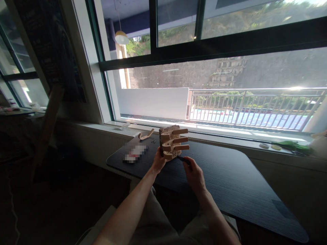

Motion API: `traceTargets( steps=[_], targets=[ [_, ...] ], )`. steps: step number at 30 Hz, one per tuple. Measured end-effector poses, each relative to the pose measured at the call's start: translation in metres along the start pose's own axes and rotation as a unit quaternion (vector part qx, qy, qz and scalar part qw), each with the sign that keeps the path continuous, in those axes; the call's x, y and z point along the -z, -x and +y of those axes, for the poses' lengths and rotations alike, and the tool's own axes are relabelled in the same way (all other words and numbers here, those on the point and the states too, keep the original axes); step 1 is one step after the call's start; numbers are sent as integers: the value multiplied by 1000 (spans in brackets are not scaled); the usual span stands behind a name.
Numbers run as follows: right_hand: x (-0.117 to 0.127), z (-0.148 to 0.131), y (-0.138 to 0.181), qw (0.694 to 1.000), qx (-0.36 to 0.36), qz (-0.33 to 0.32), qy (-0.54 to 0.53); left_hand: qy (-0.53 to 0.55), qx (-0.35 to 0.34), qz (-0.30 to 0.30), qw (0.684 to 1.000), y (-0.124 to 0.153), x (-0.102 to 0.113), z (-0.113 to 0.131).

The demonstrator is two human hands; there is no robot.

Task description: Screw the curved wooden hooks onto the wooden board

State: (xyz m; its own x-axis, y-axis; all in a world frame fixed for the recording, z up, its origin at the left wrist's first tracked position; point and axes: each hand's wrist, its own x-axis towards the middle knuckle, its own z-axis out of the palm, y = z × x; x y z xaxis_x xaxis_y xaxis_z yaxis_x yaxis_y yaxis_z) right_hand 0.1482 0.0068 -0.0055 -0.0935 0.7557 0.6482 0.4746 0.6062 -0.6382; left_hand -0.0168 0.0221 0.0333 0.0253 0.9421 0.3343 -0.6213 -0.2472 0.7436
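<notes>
My left hand [158, 162] is closed around the lower left edge of a light, rough-textured block [174, 128]. Three curved wooden hooks [178, 140] sit on this block, one above another, their straight arms pointing right. In my right hand [194, 173] is a slim black-handled tool [184, 159], its far end meeting the underside of the block; the tip is hidden. A loose wooden hook [146, 135] of similar shape lies on the dark table [219, 173], left of the block. Small metal screws [153, 141] lie near it.
A blurred-out flat item [135, 153] lies on the table's left part. Behind the table runs a window sill [217, 139] below a large window. Green leafy stuff [293, 146] and small round lids [264, 145] rest on the sill at right. A wooden board [48, 126] leans at left.
</notes>
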Motion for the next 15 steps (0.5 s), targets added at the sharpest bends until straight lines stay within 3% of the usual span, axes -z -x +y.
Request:
traceTargets(
  steps=[3,7,10,15],
  targets=[
    [-1,1,1,1000,-4,-1,3,-38,-11,4,999,-1,4,-2],
    [13,-10,-12,998,43,-23,49,-142,-23,92,985,1,17,-8],
    [35,-34,-38,987,105,-55,107,-208,39,126,969,8,23,-12],
    [48,-85,-91,934,163,-209,242,-263,181,63,946,30,17,-4]
  ],
)
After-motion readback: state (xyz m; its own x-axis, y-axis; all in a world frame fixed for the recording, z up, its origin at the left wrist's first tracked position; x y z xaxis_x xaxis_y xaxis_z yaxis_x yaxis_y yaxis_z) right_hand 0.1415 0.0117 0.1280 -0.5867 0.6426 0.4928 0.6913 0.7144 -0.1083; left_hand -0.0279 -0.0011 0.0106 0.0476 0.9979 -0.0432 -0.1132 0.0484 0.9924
